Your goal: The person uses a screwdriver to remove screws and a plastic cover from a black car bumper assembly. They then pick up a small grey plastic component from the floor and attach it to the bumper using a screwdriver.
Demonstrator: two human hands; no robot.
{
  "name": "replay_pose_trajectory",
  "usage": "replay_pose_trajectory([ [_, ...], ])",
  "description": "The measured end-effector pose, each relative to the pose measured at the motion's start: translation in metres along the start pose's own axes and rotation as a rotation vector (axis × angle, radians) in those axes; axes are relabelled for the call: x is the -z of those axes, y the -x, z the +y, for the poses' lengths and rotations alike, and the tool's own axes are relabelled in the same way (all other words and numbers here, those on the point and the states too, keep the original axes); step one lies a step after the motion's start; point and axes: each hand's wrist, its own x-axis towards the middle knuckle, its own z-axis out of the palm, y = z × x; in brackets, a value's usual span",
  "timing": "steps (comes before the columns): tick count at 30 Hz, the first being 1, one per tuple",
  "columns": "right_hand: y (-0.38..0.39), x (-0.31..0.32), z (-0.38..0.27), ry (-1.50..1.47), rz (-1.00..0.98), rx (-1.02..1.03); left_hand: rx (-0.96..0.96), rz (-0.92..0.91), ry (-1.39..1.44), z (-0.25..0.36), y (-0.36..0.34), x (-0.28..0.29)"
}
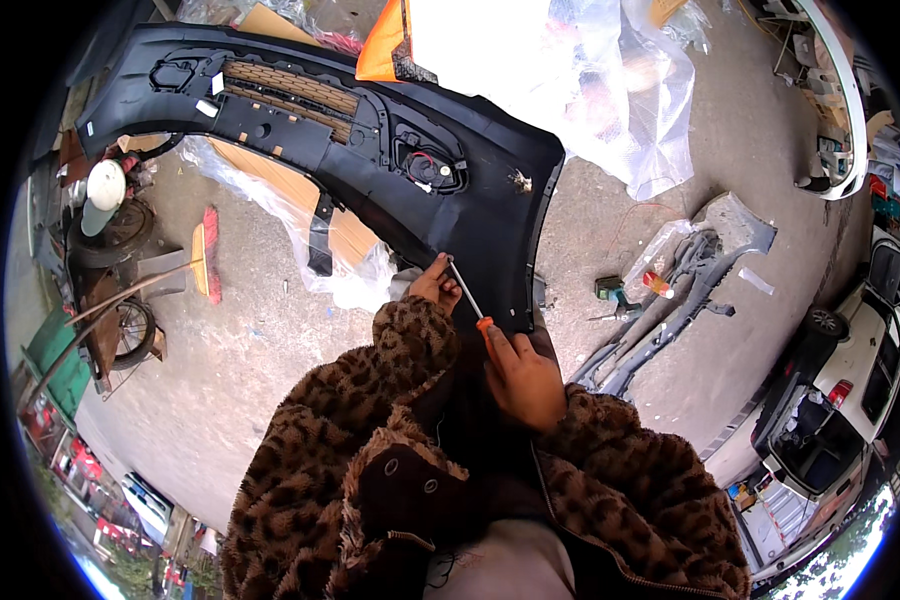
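Note:
A black car bumper (pixel 370 185) lies inner side up in front of me, its wide end nearest my body. My right hand (pixel 526 378) is wrapped round the orange handle of a screwdriver (pixel 468 290). The metal shaft points up and left to the bumper's near edge. Beside the shaft's tip, my left hand (pixel 436 284) is closed at that edge, its thumb and fingers pressed together. What they pinch is too small to make out. A fog-lamp opening (pixel 430 165) with a red wire shows farther along the bumper.
Cardboard and clear plastic wrap (pixel 355 275) lie under the bumper. To the right on the concrete are a green cordless drill (pixel 615 292), an orange-labelled bottle (pixel 657 284) and a damaged grey bumper (pixel 700 265). At left are a broom (pixel 206 255) and a wheel (pixel 130 332).

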Motion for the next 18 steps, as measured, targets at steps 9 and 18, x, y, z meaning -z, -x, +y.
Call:
replay_pose_trajectory([
  [9, -0.139, -0.082, 0.089, 0.111, -0.116, 0.047, -0.107, 0.205, 0.086, 0.01, -0.184, 0.013],
  [18, -0.199, -0.141, 0.118, 0.131, -0.135, 0.0, -0.131, 0.257, -0.033, 0.023, -0.255, 0.02],
])
